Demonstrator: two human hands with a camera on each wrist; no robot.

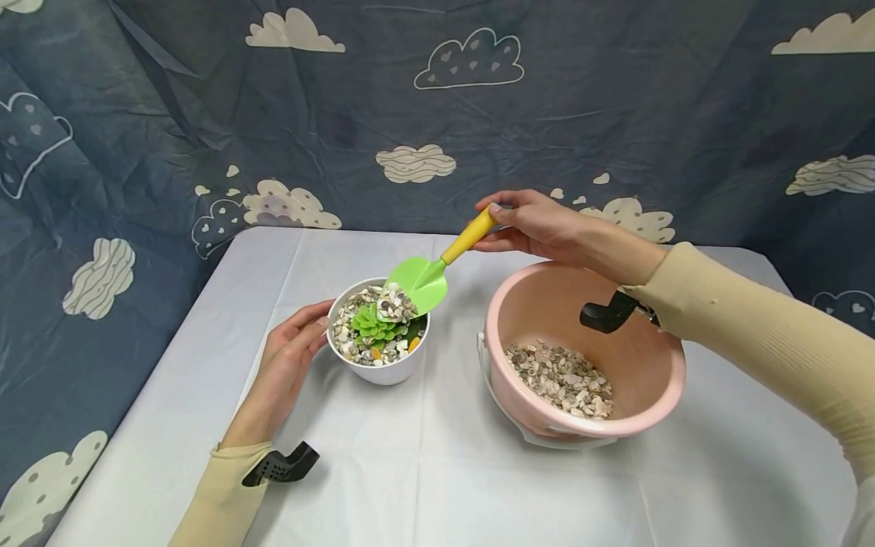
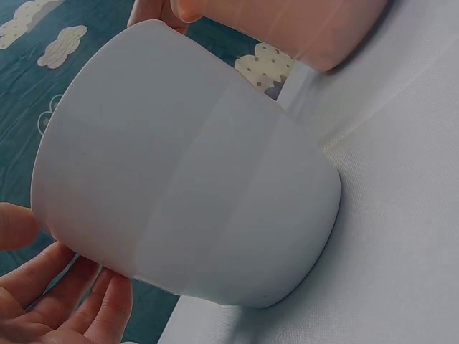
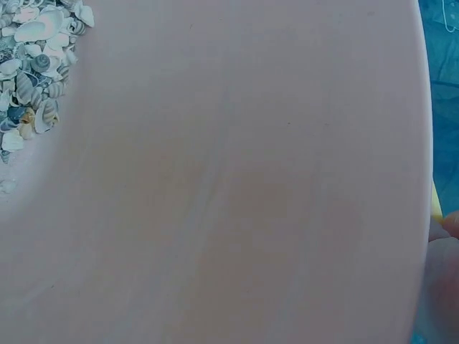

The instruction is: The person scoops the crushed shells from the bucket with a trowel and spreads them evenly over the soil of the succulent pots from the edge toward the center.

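A green trowel (image 1: 431, 284) with a yellow handle tilts down over a white pot (image 1: 386, 374), a heap of shells (image 1: 395, 302) on its blade. My right hand (image 1: 536, 224) grips the top of that handle, above the far rim of a pink bucket. Inside the pot, a green succulent (image 1: 374, 327) stands among more small shells. The fingers of my left hand (image 1: 285, 357) rest against the pot's left side near the rim. In the left wrist view, the left fingertips (image 2: 111, 301) lie along the outer wall of the pot.
The pink bucket (image 1: 502, 304) stands to the right of the pot, with a layer of shells (image 1: 563, 384) in its bottom. Its white handle (image 1: 484, 365) hangs down outside. A white cloth (image 1: 355, 471) covers the table, and a dark cloud-patterned curtain (image 1: 369, 99) hangs behind.
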